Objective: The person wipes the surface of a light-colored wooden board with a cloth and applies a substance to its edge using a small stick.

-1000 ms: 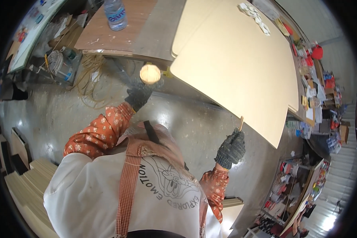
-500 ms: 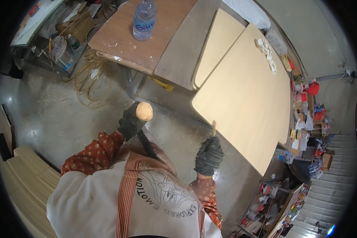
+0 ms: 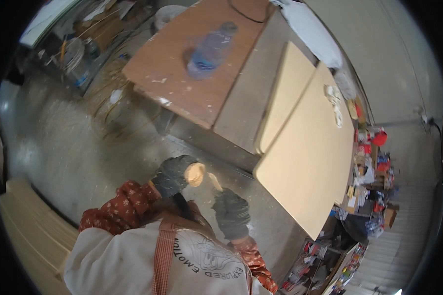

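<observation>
seen from above in a cluttered workshop: left hand (image 3: 173, 174) in a dark knitted work glove, closed around a small rounded pale wooden piece (image 3: 196, 174) that shows at the thumb side of the fist. just beside it, right hand (image 3: 231, 213) in a matching dark glove, curled shut on a thin pale wooden stick (image 3: 214, 181) whose tip points up and left toward the rounded piece; whether the two touch cannot be told through the blur. both held in front of the chest, over the grey concrete floor (image 3: 69, 142), near the lower corner of a large pale plywood board (image 3: 305, 162) lying flat. red patterned sleeves (image 3: 118, 211) and a cream apron with brown straps (image 3: 152, 260) filling the lower frame. beyond the hands, a brown wooden tabletop flecked with white paint (image 3: 182, 73), carrying a clear plastic water bottle with a blue label (image 3: 209, 49), blurred. a second, narrower pale board (image 3: 283, 98) just beside the large one, partly under its edge. small white scraps (image 3: 335, 101) resting on the large board's far side. along the right rim, shelves crowded with red and mixed-colour items (image 3: 371, 162). at the left rim, stacked pale wooden planks (image 3: 29, 231).
</observation>
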The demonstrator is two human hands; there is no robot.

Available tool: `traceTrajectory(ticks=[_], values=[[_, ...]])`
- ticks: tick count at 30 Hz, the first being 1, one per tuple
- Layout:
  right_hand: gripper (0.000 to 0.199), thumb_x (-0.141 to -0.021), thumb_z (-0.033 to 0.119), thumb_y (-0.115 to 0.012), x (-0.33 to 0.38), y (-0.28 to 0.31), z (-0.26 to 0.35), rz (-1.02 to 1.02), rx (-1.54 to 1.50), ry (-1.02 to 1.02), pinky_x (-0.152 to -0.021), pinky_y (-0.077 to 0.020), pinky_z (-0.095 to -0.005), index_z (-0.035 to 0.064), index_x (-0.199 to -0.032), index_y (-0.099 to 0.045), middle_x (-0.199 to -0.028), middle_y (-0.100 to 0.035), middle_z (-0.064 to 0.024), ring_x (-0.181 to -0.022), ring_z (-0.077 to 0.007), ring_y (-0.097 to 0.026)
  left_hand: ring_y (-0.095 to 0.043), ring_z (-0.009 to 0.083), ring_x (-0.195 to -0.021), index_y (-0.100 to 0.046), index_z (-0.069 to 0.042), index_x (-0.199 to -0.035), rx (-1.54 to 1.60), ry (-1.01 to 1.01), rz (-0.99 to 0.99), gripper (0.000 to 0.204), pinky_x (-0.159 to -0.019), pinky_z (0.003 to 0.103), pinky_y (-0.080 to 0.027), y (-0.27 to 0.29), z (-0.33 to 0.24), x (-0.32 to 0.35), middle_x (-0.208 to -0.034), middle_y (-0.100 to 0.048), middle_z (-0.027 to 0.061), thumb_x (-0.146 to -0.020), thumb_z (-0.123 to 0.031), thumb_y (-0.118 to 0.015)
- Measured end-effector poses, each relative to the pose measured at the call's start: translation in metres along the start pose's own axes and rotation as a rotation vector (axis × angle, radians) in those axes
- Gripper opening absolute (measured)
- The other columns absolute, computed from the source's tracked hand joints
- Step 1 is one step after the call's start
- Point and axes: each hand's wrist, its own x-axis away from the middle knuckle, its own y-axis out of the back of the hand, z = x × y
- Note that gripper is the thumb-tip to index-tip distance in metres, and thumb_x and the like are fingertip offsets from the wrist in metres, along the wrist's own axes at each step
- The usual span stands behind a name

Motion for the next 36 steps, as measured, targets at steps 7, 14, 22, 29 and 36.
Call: traceTrajectory(ticks=[7,14,22,29,36], values=[[0.019,-0.078,0.009,-0.059,-0.009,-0.001,0.007,0.289,-0.094,0.005,-0.053,-0.0464,-0.0357,0.0006,-0.095,-0.061,-0.080,-0.062,-0.0110,-0.061,-0.0242,-0.059,-0.061,0.0314,-0.083,-0.061,-0.009,-0.101,-0.049,-0.024,0.253,0.035,-0.073,0.040,-0.049,0.019,0.002,-0.006,-0.094,-0.062,0.0125,-0.069,-0.024,-0.067],[0.018,-0.085,0.017,-0.055,-0.042,-0.025,-0.012,0.328,-0.079,0.126,-0.047,-0.0424,-0.0313,0.0014,-0.087,-0.064,-0.060,-0.059,-0.0072,-0.048,-0.0164,-0.055,-0.062,0.0310,-0.085,-0.058,-0.008,-0.106,-0.047,0.004,0.041,0.044,-0.074,0.040,-0.049,0.014,0.040,0.023,-0.098,-0.061,0.0129,-0.069,-0.028,-0.069],[0.019,-0.081,0.006,-0.058,-0.052,-0.045,-0.024,0.483,-0.280,0.087,-0.052,-0.0460,-0.0243,-0.0006,-0.098,-0.064,-0.068,-0.062,-0.0053,-0.058,-0.0091,-0.055,-0.060,0.0303,-0.088,-0.059,-0.008,-0.105,0.181,0.040,0.094,0.043,-0.078,0.040,-0.048,0.035,0.037,0.023,-0.096,-0.060,0.0131,-0.072,-0.033,-0.067],[0.015,-0.089,0.012,-0.056,-0.036,-0.006,-0.057,0.556,-0.268,-0.308,-0.046,-0.0411,-0.0217,0.0059,-0.098,-0.066,-0.065,-0.060,-0.0007,-0.054,-0.0054,-0.052,-0.062,0.0313,-0.087,-0.063,-0.008,-0.101,0.070,0.054,-0.052,0.040,-0.076,0.039,-0.050,0.017,0.041,0.031,-0.096,-0.063,0.0126,-0.064,-0.019,-0.075],[0.033,-0.074,0.012,-0.061,0.032,0.000,-0.058,0.145,0.101,0.425,-0.063,-0.0516,-0.0339,0.0181,-0.106,-0.065,-0.087,-0.062,-0.0023,-0.075,-0.0201,-0.061,-0.063,0.0283,-0.078,-0.063,-0.005,-0.098,-0.202,-0.233,0.365,0.040,-0.073,0.036,-0.051,-0.005,-0.024,-0.002,-0.087,-0.065,0.0103,-0.064,-0.023,-0.078]])
